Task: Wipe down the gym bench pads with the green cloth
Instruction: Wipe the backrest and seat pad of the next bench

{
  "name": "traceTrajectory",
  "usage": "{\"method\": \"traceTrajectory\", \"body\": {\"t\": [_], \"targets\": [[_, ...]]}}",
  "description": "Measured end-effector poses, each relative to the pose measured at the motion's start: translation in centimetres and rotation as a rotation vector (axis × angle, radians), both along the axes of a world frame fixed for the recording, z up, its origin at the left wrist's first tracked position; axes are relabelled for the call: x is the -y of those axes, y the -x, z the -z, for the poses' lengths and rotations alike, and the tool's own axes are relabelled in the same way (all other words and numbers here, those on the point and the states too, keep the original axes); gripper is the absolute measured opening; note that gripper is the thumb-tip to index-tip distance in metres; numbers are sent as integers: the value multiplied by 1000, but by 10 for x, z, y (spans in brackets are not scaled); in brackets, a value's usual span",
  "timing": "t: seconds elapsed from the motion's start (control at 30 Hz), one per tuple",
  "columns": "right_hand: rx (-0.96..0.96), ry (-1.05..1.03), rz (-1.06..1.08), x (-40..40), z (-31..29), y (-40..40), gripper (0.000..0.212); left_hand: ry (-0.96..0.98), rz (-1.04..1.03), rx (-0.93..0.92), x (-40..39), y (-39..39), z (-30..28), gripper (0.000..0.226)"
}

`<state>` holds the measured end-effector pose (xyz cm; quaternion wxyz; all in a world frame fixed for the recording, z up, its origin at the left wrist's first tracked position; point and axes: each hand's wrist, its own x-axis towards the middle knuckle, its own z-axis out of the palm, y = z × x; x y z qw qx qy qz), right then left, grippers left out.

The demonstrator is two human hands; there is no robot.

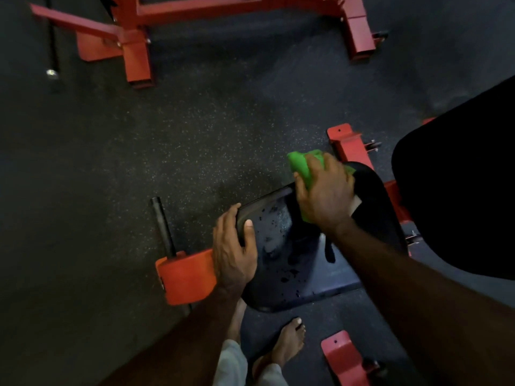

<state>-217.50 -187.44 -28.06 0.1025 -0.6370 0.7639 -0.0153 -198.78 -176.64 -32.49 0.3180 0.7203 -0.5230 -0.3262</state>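
The right hand (324, 192) grasps the green cloth (302, 168), fingers curled over the bunched fabric and pressing it against the far edge of the seat pad (292, 260). Part of the cloth projects beyond the fingers toward the floor side. The left hand (235, 252) grips the near-left edge of the same pad, thumb on the top surface, fingers wrapped round the rim.

The seat pad is black, with rounded corners, and carries scattered wet droplets across its middle. A second, larger black pad (459, 190) stands to the right, just beside the seat pad, its edge running off the frame.

A red frame bracket (186, 277) sits touching the left wrist, with one black peg (163, 227) rising from it. Two red foot plates show: one (349, 143) beyond the cloth, one (344, 355) near the bare feet (288, 341). A separate red machine base (223, 20) stands well apart at the top. Speckled rubber floor (167, 149) lies open between the two machines.
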Motion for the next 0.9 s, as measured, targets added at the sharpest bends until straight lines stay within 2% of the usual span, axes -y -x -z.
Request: {"method": "traceTrajectory", "body": {"t": [0.03,0.07,0.17,0.2,0.23,0.33,0.4,0.43,0.53,0.57,0.6,0.63,0.7,0.73,0.77,0.83,0.9], "targets": [[-1,13,-3,-7,0,-19,51,0,1,-1,1,0,1,47],[0,18,-99,-19,0,-34,51,-4,3,0,0,-1,0,47],[73,-12,-569,-28,-5,-25,52,-9,2,7,0,-1,-1,48],[59,-27,-617,-17,-4,-10,53,-11,-1,5,0,-1,-2,49],[21,-35,-564,-4,-4,3,54,-6,1,5,1,0,-2,49],[-1,10,-108,12,-2,4,50,17,0,15,1,0,-2,49],[28,52,-39,-9,-2,-30,47,19,5,14,1,-2,0,50],[51,67,-138,-25,-4,-42,48,15,10,15,1,-1,-1,51],[107,20,-632,-46,-1,-30,51,2,8,27,1,-2,1,53],[71,12,-686,-37,2,-15,52,-4,9,25,1,-2,1,53],[29,6,-646,-24,4,-1,53,-7,11,22,2,-1,0,52],[-1,20,-518,-10,6,7,53,-9,11,22,2,-2,0,52],[14,68,-150,0,4,8,50,-8,11,17,1,-1,0,51],[24,90,-32,-5,2,-6,48,-8,11,15,0,-2,0,50],[35,111,2,-13,2,-21,46,-8,14,13,1,-1,0,50],[82,111,-200,-38,2,-39,47,-7,17,8,2,-1,0,50],[135,61,-580,-43,1,-23,50,-6,19,16,1,-3,1,51]]}}
